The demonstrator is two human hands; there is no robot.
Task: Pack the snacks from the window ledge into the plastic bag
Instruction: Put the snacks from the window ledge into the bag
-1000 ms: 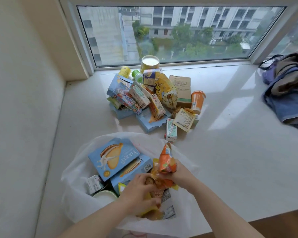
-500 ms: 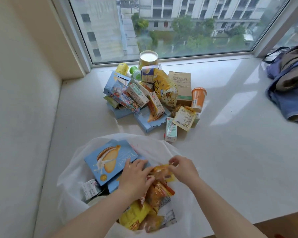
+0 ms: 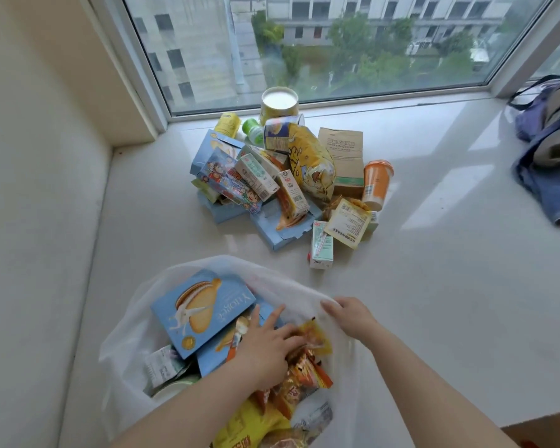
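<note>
The left hand (image 3: 265, 347) lies inside the mouth of the white plastic bag (image 3: 126, 337), its grip wide: the fingers are straight and spread, pressing flat on the orange and yellow snack packets (image 3: 304, 373) in the bag, and it holds nothing. Just left of this hand, touching its fingertips, a blue biscuit box (image 3: 201, 312) with a picture of a sandwich biscuit rests tilted on top of the bag's contents, with a second blue box partly under it and under the hand. To the right of the left hand, close beside it, the right hand (image 3: 349, 315) has its fingers curled over the far rim of the bag, its grip narrow and pinching the thin plastic there. Beyond both hands, well apart from them on the pale window ledge (image 3: 434, 286), the remaining snacks form a loose pile (image 3: 285, 179): a yellow chip bag, several small drink cartons, blue flat boxes, a brown paper bag and an orange cup at its right side, and a yellow can with a white lid against the window frame. One small carton (image 3: 321, 245) stands nearest the right hand, between it and the pile. Far right of the hands, bundled blue and brown clothing (image 3: 553, 156) sits on the ledge
</note>
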